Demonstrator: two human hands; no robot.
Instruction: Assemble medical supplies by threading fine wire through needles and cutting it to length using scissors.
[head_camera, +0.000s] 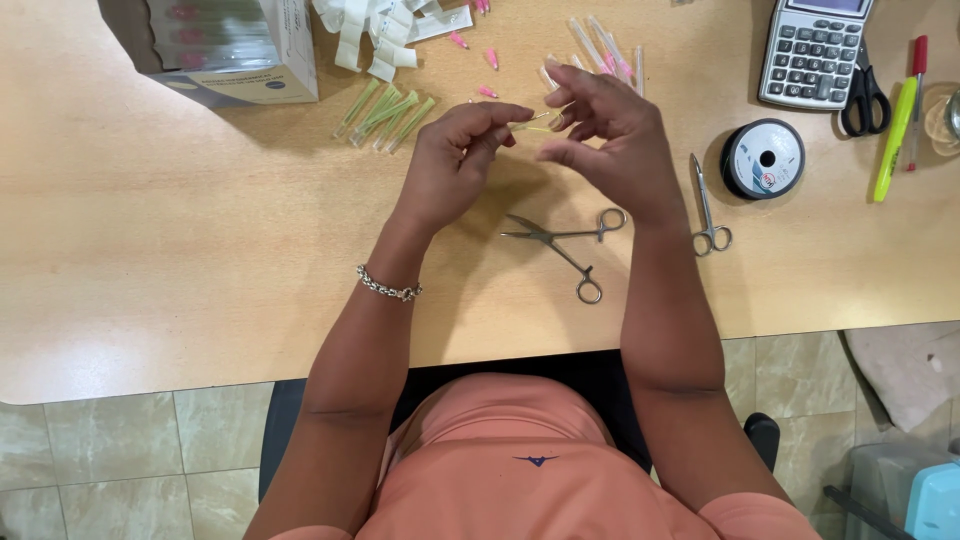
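Wooden table (200, 250): light worktop that carries everything; the person sits at its near edge, both forearms reaching over it.
Carton (225, 45): open box at the far left corner, well apart from both hands.
Calculator (812, 50): far right corner, with black-handled scissors (865, 100) just beside it.
Spool (763, 158): black reel of thread, right of the right hand, lying flat.
Left hand (455, 160): raised above the table, thumb and forefinger pinched on the left end of the thin yellow-green piece; a chain bracelet (388, 287) sits on the wrist.
Right hand (610, 135): raised, fingers loosely curled, fingertips meeting the right end of the same piece; whether it truly grips or only touches cannot be told.
Forceps (560, 240): steel, spread open, flat on the table directly below the two hands, ring handles toward the right hand, which is the nearer one.
Small scissors (705, 205): steel, just right of the right wrist, blades pointing away.
Green capped needles (385, 115): loose bundle just left of the left hand.
Thin yellow-green piece (532, 124): held in the air between the hands, long axis nearly level, running left to right; too small to identify further.
Pink caps (490, 60): scattered beyond the hands.
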